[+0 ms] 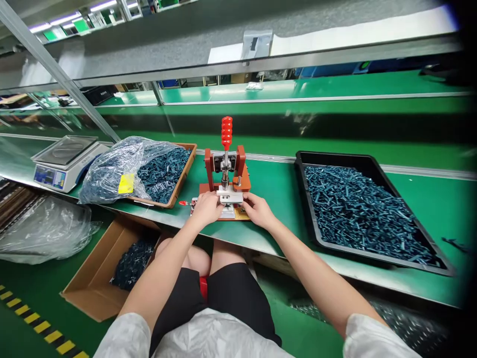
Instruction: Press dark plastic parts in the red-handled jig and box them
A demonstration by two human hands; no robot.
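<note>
My left hand (206, 209) and my right hand (258, 210) meet at a silver metal jig plate (230, 197) at the foot of a small toggle press (226, 169). Both sets of fingers press in on the plate from either side. The press has an orange-brown frame and a ribbed red handle (226, 133) standing upright. A small red-tipped lever (184, 203) juts out left of my left hand. My hands hide the front of the jig, so any small part held there cannot be seen.
Left of the press, a wooden tray (164, 174) holds dark teal parts beside a plastic bag (112, 171) of them. Right stands a black tray (367, 214) heaped with similar parts. A digital scale (65, 163) sits far left. Below, a cardboard box (108, 271) holds more parts.
</note>
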